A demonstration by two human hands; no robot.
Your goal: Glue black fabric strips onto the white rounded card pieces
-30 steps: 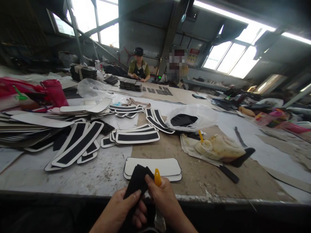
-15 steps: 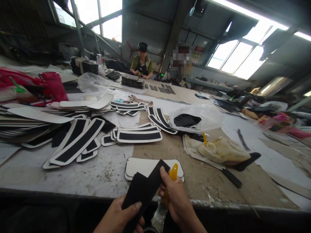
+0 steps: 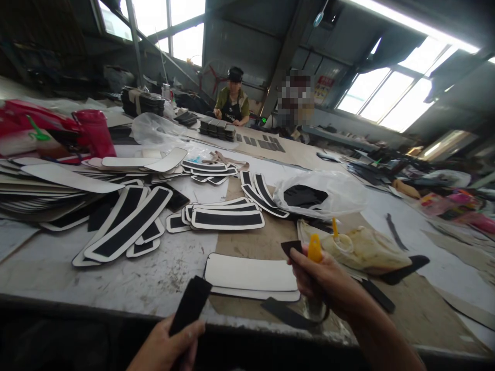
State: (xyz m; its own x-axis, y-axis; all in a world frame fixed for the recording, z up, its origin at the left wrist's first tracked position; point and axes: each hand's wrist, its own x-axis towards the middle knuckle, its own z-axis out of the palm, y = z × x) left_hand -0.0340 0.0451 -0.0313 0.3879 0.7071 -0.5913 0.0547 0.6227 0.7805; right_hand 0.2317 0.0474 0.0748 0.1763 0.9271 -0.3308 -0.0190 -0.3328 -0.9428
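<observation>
Grasped the black strips (image 3: 192,304) as a bundle in the left hand (image 3: 170,342), with thumb on top and upper end tilted right, near the front edge of the worktop (image 3: 135,278). Pinched a strip end (image 3: 291,248) between thumb and fingers of the right hand (image 3: 324,281), with the brush (image 3: 314,248) in the same grasp. Had a lower strip (image 3: 284,312), blurred, below the right hand; could not tell whether joined to the pinched end. Had two pale panels (image 3: 251,271) stacked, slightly offset, on the worktop between the hands, with white-edged pieces (image 3: 228,218) farther back. Judged as handling one strip apart from the bundle: called for a light pinch near the end, to avoid creasing, and a steady left grip, to avoid fanning the bundle. Needed also to angle the brush away from strip and panels, to avoid smearing.
</observation>
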